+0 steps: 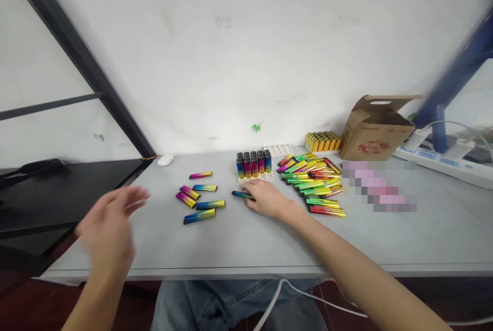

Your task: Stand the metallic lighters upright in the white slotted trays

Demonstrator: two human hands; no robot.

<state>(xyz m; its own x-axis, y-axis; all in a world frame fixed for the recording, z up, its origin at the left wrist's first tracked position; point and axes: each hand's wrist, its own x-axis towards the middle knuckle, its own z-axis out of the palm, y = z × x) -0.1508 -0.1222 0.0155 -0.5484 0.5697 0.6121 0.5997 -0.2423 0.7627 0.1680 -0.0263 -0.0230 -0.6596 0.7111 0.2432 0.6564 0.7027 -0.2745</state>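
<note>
Dark-blue lighter is pinched in the right hand, just below frame centre; the left hand, blurred at lower left, is seen loosely spread.

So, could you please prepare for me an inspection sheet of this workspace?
Surface: grey tabletop, with pieces lying on it.
Job's things: lighter-like upright pieces in a white rack; loose pieces left of it; a mixed-colour pile to its right.
Clutter: open cardboard box, white round object.
Hands: right hand at a dark blue piece; left hand blurred, grip unclear.
Cables: white cable below the front edge; power strip at right.
Surroundings: marked white wall, black frame left, blue post right.
</note>
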